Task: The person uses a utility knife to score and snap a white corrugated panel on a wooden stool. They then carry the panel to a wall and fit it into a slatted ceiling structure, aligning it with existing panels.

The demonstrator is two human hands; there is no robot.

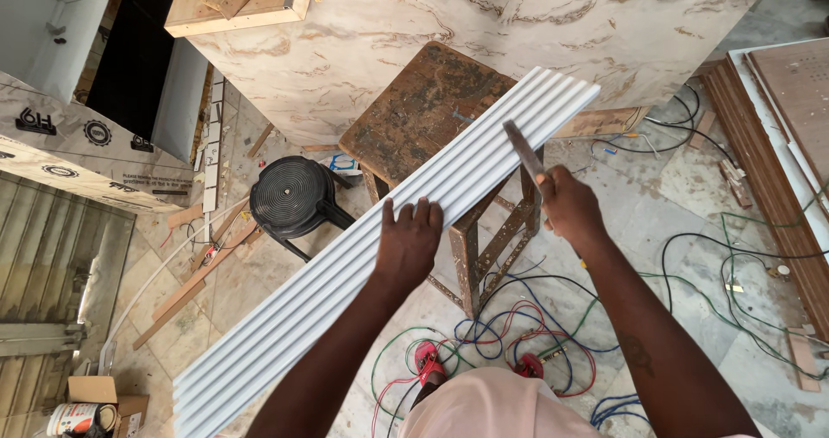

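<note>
A long white fluted panel (345, 265) lies slantwise across a worn wooden stool (423, 110), running from lower left to upper right. My left hand (406, 241) presses flat on the panel's middle, fingers spread. My right hand (566, 205) grips a flat metal blade tool (521, 147), a file or chisel, whose tip rests on the panel's right edge near its far end.
A black round plastic stool (292, 195) stands left of the wooden one. Coloured electric wires (518, 317) tangle on the tiled floor around my feet. A marble-patterned board (484, 24) lies beyond; stacked wooden boards (777, 144) sit right, cardboard boxes (78, 153) left.
</note>
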